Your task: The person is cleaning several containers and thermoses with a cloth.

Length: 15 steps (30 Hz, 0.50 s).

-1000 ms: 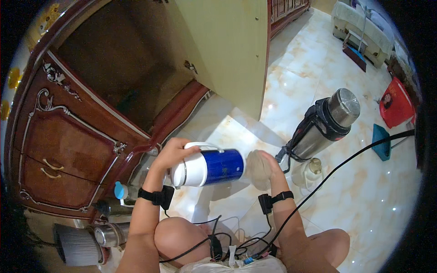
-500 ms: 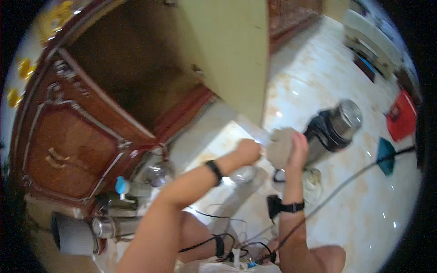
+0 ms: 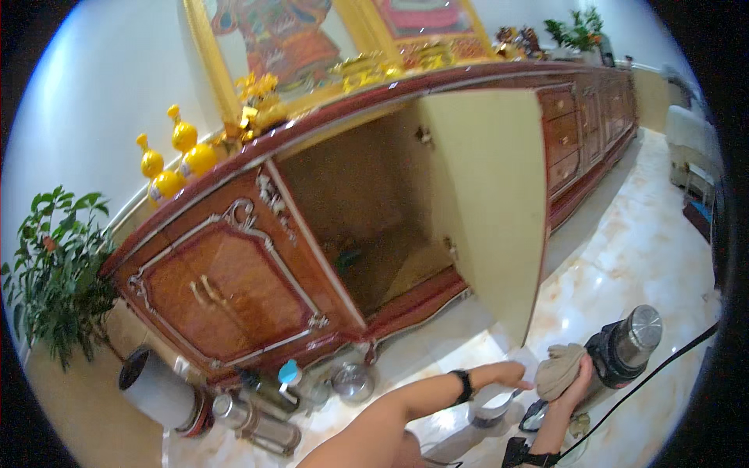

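I see right hand clamped on crumpled beige cloth; left hand near its left edge, can't tell grip.

The cloth is beige, the jug white-topped, the floor tan-mottled white

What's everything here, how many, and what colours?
Cabinet: one, reddish-brown, middle
Cabinet door: one, cream, open
Gourds: two, yellow, cabinet top
Framed pictures: two, gold-edged, above cabinet
Ornaments: several, gold, cabinet top
Plants: two, green, far left, upper right
Pot: one, grey, left
Flasks: two, silver, left and right
Pitcher: one, clear, blue lid, near cabinet
Round vessel: one, silvery, beside pitcher
Dark container: one, pitcher's other side
Jug: one, white top, lower right
Cloth: one, beige, lower right
Cable: one, black, lower right
Bands: two, black, arms
Left hand: one, beside cloth
Right hand: one, holding cloth
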Tool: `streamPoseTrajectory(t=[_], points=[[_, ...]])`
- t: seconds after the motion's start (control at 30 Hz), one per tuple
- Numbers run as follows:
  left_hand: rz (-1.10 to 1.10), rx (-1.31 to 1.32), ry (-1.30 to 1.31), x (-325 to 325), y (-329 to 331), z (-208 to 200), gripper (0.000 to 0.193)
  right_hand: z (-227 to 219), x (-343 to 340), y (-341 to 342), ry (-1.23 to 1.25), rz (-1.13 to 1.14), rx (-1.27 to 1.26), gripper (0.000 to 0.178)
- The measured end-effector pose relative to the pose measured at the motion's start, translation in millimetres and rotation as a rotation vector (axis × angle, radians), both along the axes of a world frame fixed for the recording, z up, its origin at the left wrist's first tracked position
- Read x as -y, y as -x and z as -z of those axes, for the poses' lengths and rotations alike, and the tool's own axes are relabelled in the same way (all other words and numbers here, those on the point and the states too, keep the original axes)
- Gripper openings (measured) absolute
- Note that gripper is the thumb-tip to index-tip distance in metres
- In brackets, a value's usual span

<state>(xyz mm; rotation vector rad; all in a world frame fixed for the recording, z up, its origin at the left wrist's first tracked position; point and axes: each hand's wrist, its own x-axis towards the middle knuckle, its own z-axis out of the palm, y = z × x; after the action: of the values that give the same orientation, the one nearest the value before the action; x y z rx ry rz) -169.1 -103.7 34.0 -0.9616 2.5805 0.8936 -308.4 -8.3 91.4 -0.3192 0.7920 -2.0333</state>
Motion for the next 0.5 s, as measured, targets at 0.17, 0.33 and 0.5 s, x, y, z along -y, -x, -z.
streamPoseTrajectory(t=[0.17, 0.33, 0.5], points=[[-0.089, -0.542, 0.333, -51, -51, -52, 0.034, 13, 0, -13, -0.17, 0.152, 0.173, 0.025], [-0.364, -0.407, -0.299, -132, -120, -198, 0.021, 16, 13, -35, -0.018, -0.055, 0.256, 0.016], [0.547, -0.401, -0.551, -162, -147, -311, 0.017, -28, 17, -72, -0.059, -0.278, 0.148, 0.02]])
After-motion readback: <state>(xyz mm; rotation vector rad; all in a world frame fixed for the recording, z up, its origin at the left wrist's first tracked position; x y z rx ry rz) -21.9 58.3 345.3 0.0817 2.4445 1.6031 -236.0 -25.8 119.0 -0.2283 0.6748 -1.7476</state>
